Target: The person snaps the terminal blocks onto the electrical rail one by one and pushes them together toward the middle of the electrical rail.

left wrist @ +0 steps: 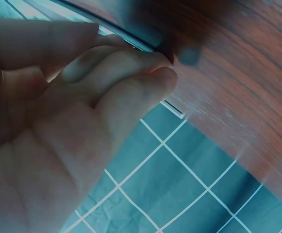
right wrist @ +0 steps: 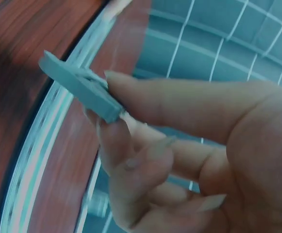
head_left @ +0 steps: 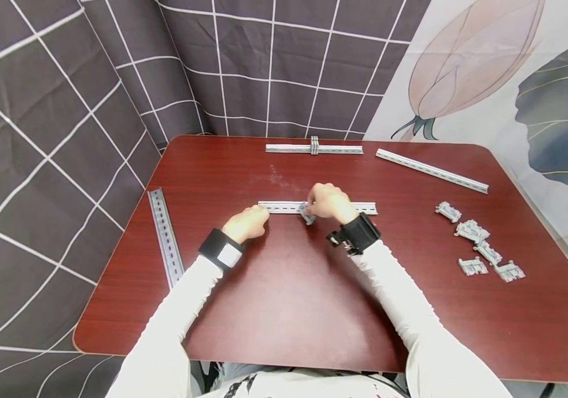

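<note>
A slotted metal DIN rail (head_left: 284, 207) lies crosswise in the middle of the table. My left hand (head_left: 248, 223) is at the rail's left end, its curled fingers (left wrist: 136, 82) gripping the edge, though the contact is partly hidden in the left wrist view. Over the rail, right of its middle, my right hand (head_left: 331, 202) pinches a grey terminal block (right wrist: 80, 87) between thumb and fingers. The block is tilted, its lower end towards me. Whether it touches the rail is unclear.
At the back, another DIN rail (head_left: 289, 148) carries terminal blocks (head_left: 314, 145) near its middle. One bare rail (head_left: 430, 171) slants at the back right, another (head_left: 166, 237) lies at the left edge. Several loose terminal blocks (head_left: 473, 231) are on the right.
</note>
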`<state>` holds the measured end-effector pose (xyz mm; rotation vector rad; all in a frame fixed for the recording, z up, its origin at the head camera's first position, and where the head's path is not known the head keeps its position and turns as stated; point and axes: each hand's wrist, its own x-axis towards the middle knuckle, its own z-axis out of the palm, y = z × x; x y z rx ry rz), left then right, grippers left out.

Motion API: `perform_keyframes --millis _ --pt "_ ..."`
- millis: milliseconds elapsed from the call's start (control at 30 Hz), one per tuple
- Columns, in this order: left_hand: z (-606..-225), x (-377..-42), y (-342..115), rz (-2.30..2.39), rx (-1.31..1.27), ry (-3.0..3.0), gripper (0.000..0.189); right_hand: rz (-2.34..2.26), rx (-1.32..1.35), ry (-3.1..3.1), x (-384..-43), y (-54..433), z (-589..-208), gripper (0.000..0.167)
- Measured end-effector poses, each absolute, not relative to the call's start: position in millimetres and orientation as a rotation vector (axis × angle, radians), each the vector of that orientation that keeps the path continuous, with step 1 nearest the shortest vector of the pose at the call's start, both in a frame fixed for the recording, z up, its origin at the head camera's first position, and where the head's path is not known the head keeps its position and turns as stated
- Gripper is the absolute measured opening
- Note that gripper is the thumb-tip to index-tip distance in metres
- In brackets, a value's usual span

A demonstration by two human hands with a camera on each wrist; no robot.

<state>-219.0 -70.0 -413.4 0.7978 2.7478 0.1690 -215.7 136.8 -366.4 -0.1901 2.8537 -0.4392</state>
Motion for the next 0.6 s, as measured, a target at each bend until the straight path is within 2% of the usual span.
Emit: perform_keyframes --millis 167,333,500,600 --pt "-414.8 -219.1 -71.5 0.156 0.839 2.754 0.014 -0.533 -0.130 2.906 -223.5 98.6 -368.6 0.031" --pt "-415.5 -219.2 -71.6 0.193 0.813 2.769 0.008 -0.548 -0.097 2.951 -231.5 75.4 -375.3 0.024" --pt "-414.7 -216.8 -71.5 0.234 0.778 2.783 0.012 -0.517 -0.013 2.960 -236.4 58.8 -382.0 0.013" --pt "-414.0 -215.9 -72.1 0.240 0.776 2.793 0.013 -0.498 0.022 2.958 -239.3 51.8 -385.0 0.012"
